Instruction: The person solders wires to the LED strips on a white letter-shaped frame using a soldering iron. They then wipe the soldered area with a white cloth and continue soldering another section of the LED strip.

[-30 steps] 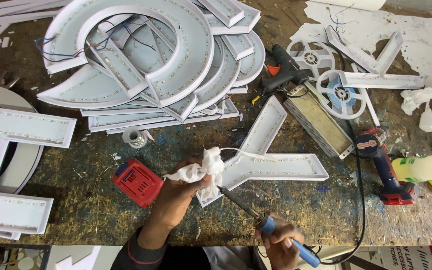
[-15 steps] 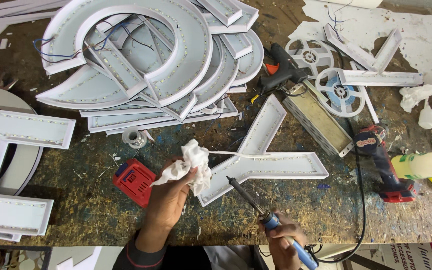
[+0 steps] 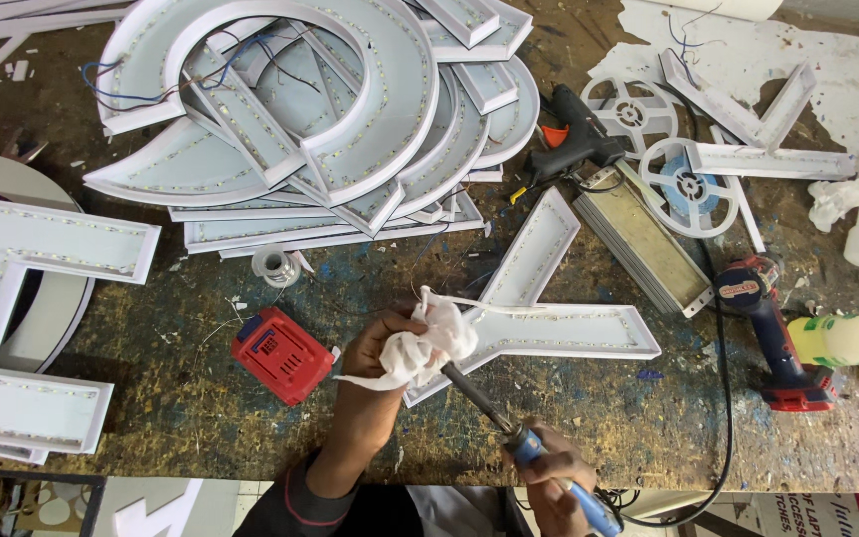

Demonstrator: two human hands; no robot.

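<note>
Beside the white channel letter (image 3: 549,318), the left hand (image 3: 375,348) clutches a white rag (image 3: 420,348) around the soldering iron (image 3: 509,428) tip — the right hand (image 3: 554,482) grips its blue handle.

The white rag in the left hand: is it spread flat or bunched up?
Bunched up. The white rag is crumpled in the left hand and wrapped around the tip of the soldering iron held by the right hand.

Bare workbench (image 3: 181,408) lies open left of the red battery pack (image 3: 281,354). Stacked channel letters (image 3: 300,119) block the top; the cordless drill (image 3: 782,338) crowds the right.
</note>
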